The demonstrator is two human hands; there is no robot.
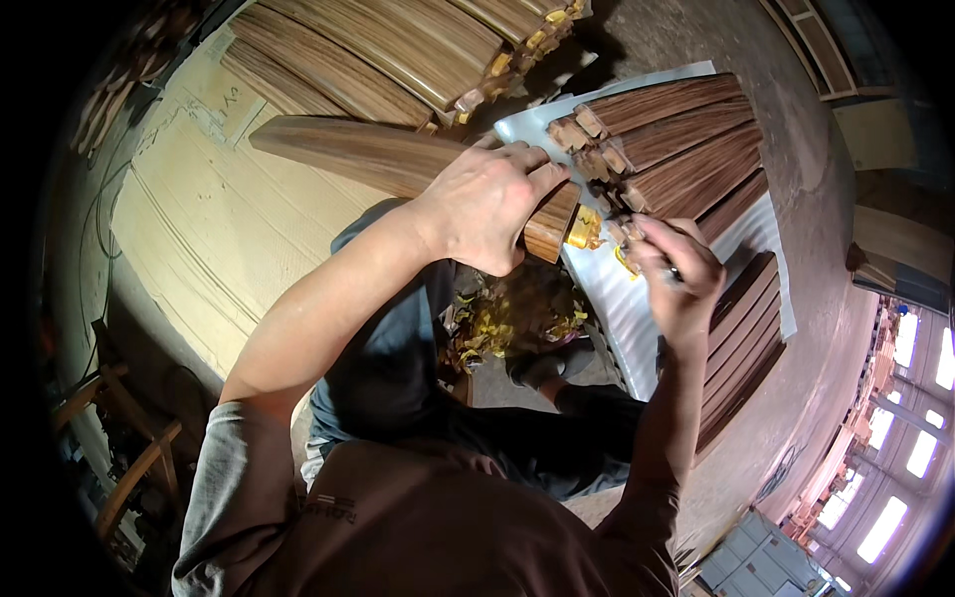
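My left hand (pixel 487 204) is wrapped over a long brown wooden piece (pixel 338 149), which lies slantwise across a cardboard-coloured sheet and my lap. At the right end of this piece a stubby tenon (pixel 585 229) sticks out, covered in shiny yellow tape. Close beside the tenon, my right hand (pixel 681 274) is closed, its fingers slightly blurred. Something small and dark with a glint shows in its fist, too hidden to name. A yellow scrap (pixel 625 261) is just left of the right fingers.
More brown wooden pieces (pixel 398 50) with yellow-taped ends lie at the top. To the right, others with bare tenons (pixel 686 129) rest on white foam sheeting (pixel 617 318), with further slats (pixel 741 338) below. Yellow scraps (pixel 497 318) litter the floor between my legs.
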